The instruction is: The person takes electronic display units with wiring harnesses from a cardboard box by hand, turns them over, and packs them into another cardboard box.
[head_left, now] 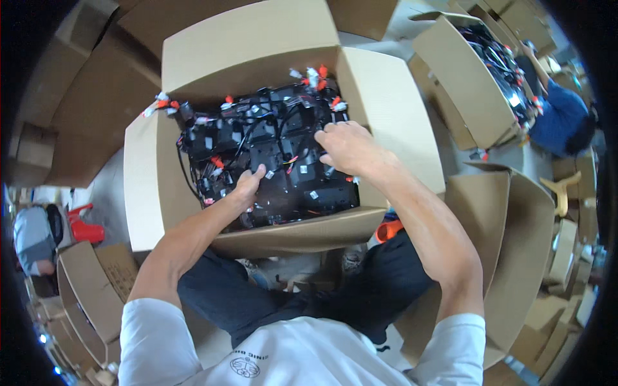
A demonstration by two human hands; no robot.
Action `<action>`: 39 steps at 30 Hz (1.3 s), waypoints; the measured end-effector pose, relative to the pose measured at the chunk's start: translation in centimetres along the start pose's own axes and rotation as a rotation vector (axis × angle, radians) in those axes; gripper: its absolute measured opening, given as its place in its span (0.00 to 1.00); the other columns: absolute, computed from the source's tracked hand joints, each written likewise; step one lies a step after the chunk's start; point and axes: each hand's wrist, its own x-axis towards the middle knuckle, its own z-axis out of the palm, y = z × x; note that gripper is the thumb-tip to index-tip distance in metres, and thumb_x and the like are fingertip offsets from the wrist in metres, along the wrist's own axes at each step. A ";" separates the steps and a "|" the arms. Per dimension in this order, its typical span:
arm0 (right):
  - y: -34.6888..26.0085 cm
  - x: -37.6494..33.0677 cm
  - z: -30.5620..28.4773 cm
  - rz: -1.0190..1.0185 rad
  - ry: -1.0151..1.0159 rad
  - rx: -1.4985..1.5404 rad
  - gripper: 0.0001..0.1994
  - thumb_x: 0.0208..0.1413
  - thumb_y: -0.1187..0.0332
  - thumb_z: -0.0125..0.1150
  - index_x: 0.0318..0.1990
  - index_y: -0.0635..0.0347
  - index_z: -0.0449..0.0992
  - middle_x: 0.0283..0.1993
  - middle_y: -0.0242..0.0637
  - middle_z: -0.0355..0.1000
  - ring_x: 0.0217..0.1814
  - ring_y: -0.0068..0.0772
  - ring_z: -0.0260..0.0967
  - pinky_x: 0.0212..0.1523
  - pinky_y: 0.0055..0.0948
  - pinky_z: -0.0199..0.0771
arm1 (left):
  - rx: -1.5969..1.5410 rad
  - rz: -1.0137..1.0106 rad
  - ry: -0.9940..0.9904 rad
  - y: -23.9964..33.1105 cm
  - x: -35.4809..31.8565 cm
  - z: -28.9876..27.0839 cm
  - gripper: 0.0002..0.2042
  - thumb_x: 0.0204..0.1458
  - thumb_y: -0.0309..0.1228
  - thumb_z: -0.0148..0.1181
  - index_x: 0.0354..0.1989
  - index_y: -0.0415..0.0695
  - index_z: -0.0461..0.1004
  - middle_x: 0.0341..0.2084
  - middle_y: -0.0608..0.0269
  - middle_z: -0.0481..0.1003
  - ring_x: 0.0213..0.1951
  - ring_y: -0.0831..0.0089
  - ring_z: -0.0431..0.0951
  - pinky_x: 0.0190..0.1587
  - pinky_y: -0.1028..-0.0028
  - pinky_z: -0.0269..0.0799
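In front of me stands an open cardboard box (293,238), filled with rows of black plastic housings (264,154) that have cables and red and white connectors (315,78). My left hand (248,185) reaches in over the near left part of the load, its thumb raised and its other fingers hidden behind the hand. On the right side of the box my right hand (351,148) is closed, with curled fingers at the black housings and cables. What lies in its fingers is hidden.
Another box of cabled black parts (492,64) stands at the far right, beside a person in a blue shirt (560,119). Open cardboard boxes (524,257) crowd my right side. An orange object (388,230) lies by my right knee; a red plastic piece (85,225) is at the left.
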 end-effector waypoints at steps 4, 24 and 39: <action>-3.7 1.1 0.2 -0.036 0.028 0.034 0.13 0.64 0.56 0.77 0.45 0.56 0.92 0.45 0.48 0.91 0.51 0.57 0.92 0.51 0.59 0.92 | 0.460 0.043 0.205 -0.2 1.7 -6.2 0.55 0.69 0.76 0.62 0.77 0.27 0.77 0.77 0.39 0.78 0.79 0.51 0.74 0.79 0.49 0.68; 25.2 -84.9 20.8 1.296 0.394 0.585 0.20 0.66 0.54 0.80 0.39 0.66 0.86 0.31 0.38 0.80 0.37 0.30 0.75 0.43 0.45 0.83 | 0.782 0.361 0.000 -3.2 -11.1 8.3 0.18 0.80 0.43 0.68 0.63 0.40 0.85 0.40 0.67 0.86 0.37 0.81 0.83 0.36 0.77 0.76; 16.4 -85.4 38.6 1.171 -0.213 1.257 0.67 0.60 0.28 0.83 0.88 0.77 0.60 0.92 0.61 0.63 0.92 0.56 0.64 0.91 0.47 0.66 | 1.017 0.424 0.001 -4.4 -14.0 12.7 0.21 0.83 0.42 0.66 0.64 0.32 0.84 0.42 0.64 0.88 0.38 0.81 0.83 0.38 0.77 0.76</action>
